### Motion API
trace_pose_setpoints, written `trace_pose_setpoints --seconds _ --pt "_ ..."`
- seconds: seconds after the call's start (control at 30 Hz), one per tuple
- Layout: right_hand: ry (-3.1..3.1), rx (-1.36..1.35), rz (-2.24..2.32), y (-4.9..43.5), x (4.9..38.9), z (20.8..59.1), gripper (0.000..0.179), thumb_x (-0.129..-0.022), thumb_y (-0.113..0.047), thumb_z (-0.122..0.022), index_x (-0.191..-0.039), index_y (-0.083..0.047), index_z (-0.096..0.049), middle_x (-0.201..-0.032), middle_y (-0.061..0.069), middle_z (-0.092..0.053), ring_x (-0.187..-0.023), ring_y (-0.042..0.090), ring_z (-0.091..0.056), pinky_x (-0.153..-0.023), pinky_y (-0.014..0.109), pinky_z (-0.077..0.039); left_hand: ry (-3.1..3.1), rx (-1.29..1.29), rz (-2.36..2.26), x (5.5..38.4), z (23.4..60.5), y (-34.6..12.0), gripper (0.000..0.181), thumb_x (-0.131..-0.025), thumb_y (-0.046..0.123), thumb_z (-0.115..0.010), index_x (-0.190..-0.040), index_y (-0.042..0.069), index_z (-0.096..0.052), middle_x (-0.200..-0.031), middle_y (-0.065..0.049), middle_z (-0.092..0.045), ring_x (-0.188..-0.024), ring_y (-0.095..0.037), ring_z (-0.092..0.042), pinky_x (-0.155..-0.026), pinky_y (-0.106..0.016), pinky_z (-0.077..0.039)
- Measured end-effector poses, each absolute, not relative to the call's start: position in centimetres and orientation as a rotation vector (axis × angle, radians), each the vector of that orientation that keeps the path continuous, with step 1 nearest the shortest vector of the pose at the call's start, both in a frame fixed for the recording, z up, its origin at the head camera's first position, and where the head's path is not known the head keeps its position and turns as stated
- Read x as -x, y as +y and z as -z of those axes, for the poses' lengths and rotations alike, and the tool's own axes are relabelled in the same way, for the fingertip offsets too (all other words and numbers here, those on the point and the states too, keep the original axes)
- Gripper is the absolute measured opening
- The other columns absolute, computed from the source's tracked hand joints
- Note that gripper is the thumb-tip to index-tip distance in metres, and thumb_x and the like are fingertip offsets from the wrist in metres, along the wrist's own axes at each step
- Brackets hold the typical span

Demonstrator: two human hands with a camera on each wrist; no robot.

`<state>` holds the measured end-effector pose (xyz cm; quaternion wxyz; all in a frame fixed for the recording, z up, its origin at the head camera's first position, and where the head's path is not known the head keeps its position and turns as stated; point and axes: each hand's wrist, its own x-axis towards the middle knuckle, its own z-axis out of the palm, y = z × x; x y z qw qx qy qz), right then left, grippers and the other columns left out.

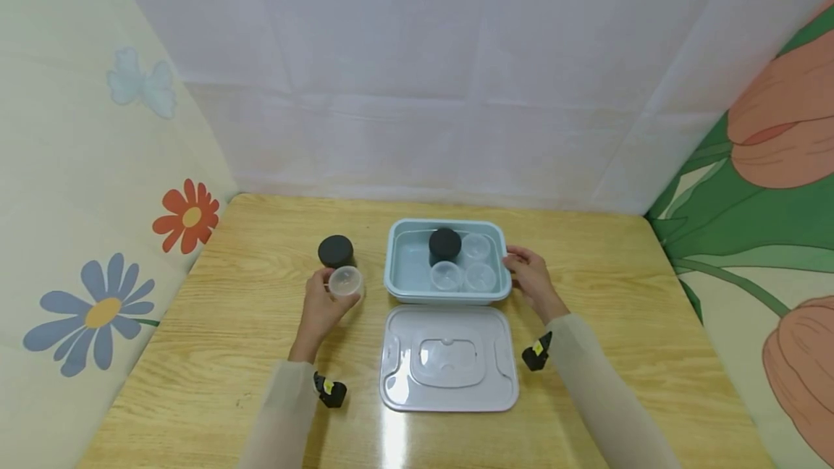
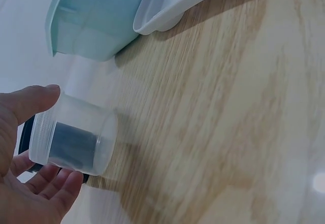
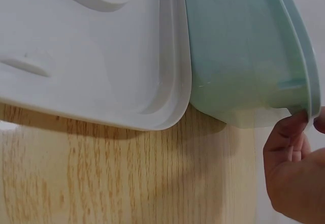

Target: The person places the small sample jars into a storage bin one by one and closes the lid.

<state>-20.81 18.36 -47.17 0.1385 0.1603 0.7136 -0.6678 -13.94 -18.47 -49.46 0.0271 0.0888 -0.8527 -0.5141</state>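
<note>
Clear, round, ribbed near its rim: that's your cup [image 1: 346, 281], left of the pale blue tub [image 1: 407, 266] and just beside the black pot [image 1: 336, 250]! Your left hand [image 1: 323, 306] curls thumb and fingers round it; your right hand [image 1: 533, 281], narrowed, pinches the tub's right rim.

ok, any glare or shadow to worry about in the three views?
Head: bright glare on the lid's near-left corner and the table below it; left wrist: bright spot at the right edge, shadow beside the clear cup; right wrist: soft shadows by the lid and blue box.
</note>
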Motion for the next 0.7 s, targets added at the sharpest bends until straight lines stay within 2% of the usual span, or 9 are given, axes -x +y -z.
trace_pose_setpoints --seconds 0.37,0.7 --pt "2.071 -0.470 1.932 18.3 20.8 47.2 0.043 -0.097 -0.012 -0.051 -0.139 -0.004 -0.044 -0.108 0.003 -0.053 -0.090 0.008 -0.054 -0.069 0.020 -0.052 -2.633 -0.241 1.555 13.9 49.3 -18.4 0.066 -0.076 0.005 -0.075 -0.129 -0.010 -0.039 -0.121 -0.026 -0.042 -0.106 -0.034 -0.045 -0.086 -0.042 -0.041" --pt "2.072 -0.470 1.939 18.2 20.7 47.0 0.043 -0.097 -0.011 -0.051 -0.139 -0.004 -0.044 -0.106 0.002 -0.054 -0.088 0.008 -0.055 -0.066 0.019 -0.052 -2.670 -0.239 1.562 13.8 47.8 -17.9 0.068 -0.080 0.011 -0.074 -0.133 -0.005 -0.037 -0.126 -0.024 -0.041 -0.112 -0.036 -0.047 -0.093 -0.049 -0.044"
